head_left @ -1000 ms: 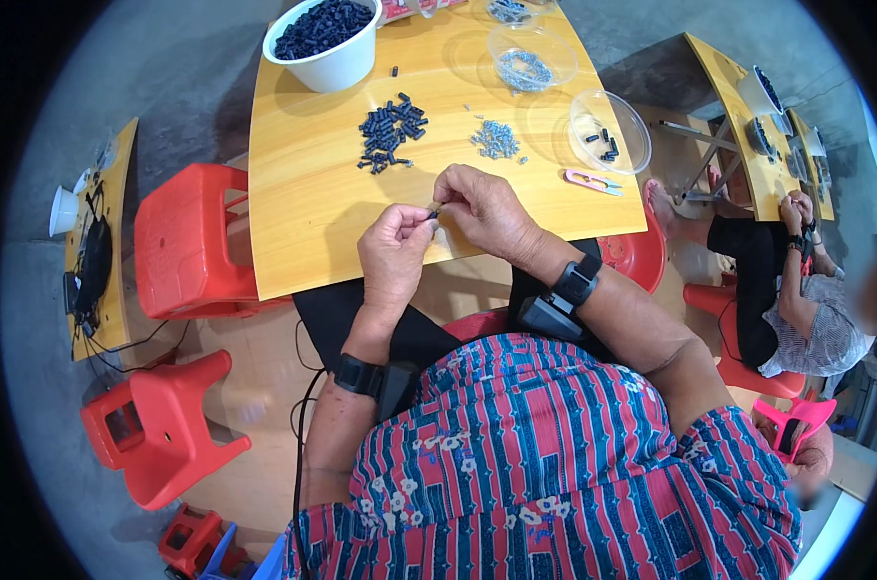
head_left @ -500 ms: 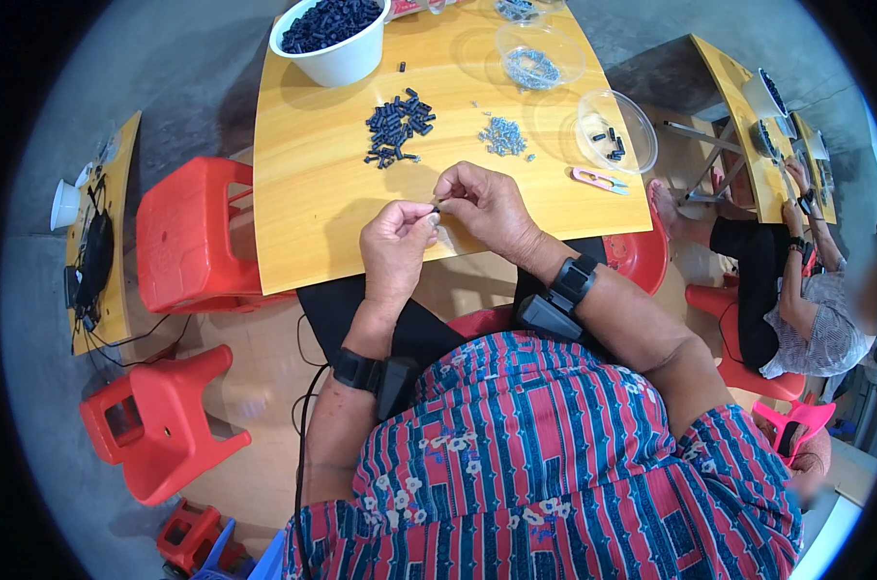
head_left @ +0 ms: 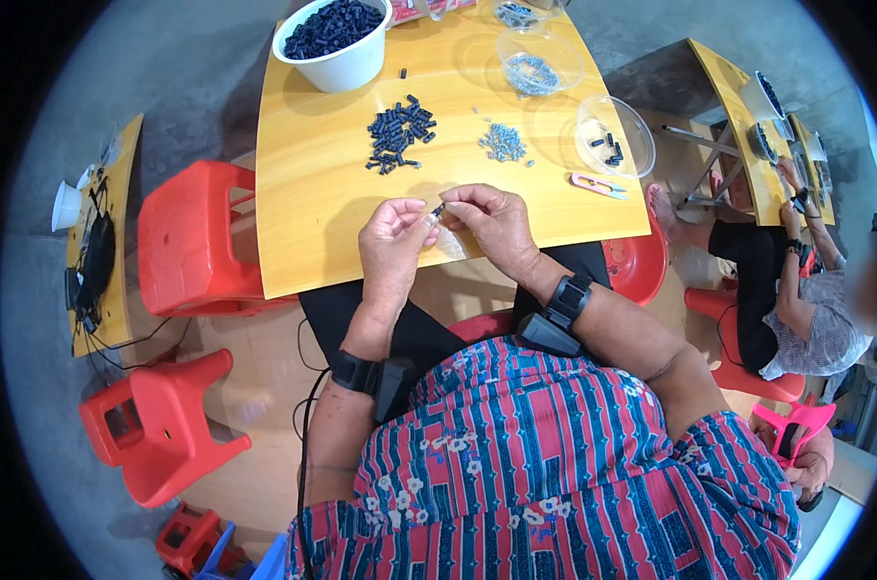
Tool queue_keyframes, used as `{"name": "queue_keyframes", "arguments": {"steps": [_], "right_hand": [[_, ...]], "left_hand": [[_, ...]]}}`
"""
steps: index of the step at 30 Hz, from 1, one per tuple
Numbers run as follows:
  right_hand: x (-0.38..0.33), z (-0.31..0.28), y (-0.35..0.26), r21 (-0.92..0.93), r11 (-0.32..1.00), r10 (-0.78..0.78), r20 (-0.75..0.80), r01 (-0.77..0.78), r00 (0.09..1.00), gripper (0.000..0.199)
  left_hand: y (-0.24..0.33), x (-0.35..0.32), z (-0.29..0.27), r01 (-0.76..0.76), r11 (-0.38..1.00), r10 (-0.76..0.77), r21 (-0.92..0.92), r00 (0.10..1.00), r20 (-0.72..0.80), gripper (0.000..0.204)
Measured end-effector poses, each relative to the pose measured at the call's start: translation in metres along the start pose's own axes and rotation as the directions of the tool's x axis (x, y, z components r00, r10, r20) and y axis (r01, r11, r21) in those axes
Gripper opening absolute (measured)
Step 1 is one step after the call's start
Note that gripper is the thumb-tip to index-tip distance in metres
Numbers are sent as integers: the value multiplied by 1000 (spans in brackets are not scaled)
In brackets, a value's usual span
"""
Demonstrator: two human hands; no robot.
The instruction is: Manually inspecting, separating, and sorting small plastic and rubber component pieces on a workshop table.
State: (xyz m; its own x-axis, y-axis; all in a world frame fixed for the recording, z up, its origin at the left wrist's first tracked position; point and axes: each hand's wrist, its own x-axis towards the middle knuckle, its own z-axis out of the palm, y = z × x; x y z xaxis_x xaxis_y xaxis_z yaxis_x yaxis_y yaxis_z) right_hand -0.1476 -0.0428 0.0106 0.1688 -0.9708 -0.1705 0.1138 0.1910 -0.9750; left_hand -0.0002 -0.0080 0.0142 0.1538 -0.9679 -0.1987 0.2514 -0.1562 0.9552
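Note:
Between the fingertips of both hands sits a small black plastic piece [head_left: 438, 209], mostly covered by the fingers. My left hand [head_left: 394, 240] pinches it from the left, and my right hand [head_left: 495, 224] closes on it from the right. Just beyond them on the table lies a pile of short black plastic pieces [head_left: 398, 133]. To its right is a smaller heap of tiny silvery metal parts [head_left: 502, 143]. A pair of pink-handled thread snips [head_left: 598, 186] rests near the right table edge.
A white tub [head_left: 347, 66] full of black pieces stands at the far left of the wooden table [head_left: 313, 213]. Clear round containers [head_left: 642, 121] line its right side. Red stools [head_left: 192, 237] stand to the left. Another person [head_left: 806, 309] works at a table on the right.
My right hand has come slightly nearer to me and its fingers have shifted on the small black piece. My left hand stays almost in place.

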Motion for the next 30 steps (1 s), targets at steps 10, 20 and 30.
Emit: {"name": "queue_keyframes", "arguments": {"steps": [10, 20, 30], "right_hand": [[-1, -1, -3, -105, 994, -24, 74, 31, 997, 12], [-1, -5, 12, -327, 899, -276, 91, 291, 957, 13], [-4, -6, 7, -425, 783, -407, 202, 455, 891, 18]], "left_hand": [[3, 6, -5, 53, 991, -67, 122, 991, 114, 16], [9, 8, -6, 116, 979, -144, 169, 976, 163, 14], [5, 4, -8, 148, 985, -158, 85, 980, 122, 13]]}}
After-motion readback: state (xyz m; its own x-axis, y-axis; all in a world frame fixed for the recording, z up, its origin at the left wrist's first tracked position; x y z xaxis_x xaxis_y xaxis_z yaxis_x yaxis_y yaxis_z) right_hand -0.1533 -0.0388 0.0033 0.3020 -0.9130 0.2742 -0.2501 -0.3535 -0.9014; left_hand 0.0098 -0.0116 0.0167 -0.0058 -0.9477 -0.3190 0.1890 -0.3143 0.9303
